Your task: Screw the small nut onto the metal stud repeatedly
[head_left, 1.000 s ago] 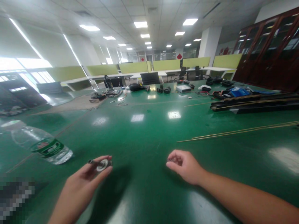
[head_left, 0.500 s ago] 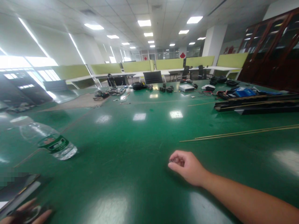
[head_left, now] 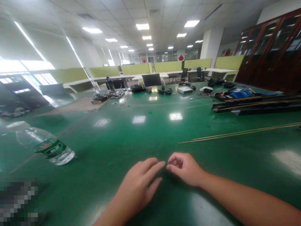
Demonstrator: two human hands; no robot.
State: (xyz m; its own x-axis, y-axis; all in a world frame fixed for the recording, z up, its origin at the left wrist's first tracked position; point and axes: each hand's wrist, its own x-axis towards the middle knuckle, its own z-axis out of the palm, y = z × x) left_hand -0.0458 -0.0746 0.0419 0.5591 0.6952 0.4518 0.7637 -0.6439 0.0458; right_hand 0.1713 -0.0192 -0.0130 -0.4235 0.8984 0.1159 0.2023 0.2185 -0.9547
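Note:
My right hand [head_left: 187, 169] rests on the green tabletop [head_left: 131, 138] with its fingers curled towards the thumb. Something small and greyish shows inside the curl, too small to name. Close to its left, my left hand [head_left: 141, 179] reaches in with fingers stretched out and the thumb apart. The left fingertips come very near the right thumb and index finger; whether they touch, I cannot tell. No object shows between the left fingers.
A water bottle with a green label [head_left: 50, 148] stands at the left. Long thin brass-coloured rods [head_left: 225, 135] lie right, beyond my right hand. Black channel-like bars [head_left: 258, 106] lie behind them. Small black parts and a silver box [head_left: 184, 90] sit at the far edge.
My left hand has moved from the lower left corner, where it was by a dark ring-like thing, to beside my right hand. The right hand keeps its curled pose.

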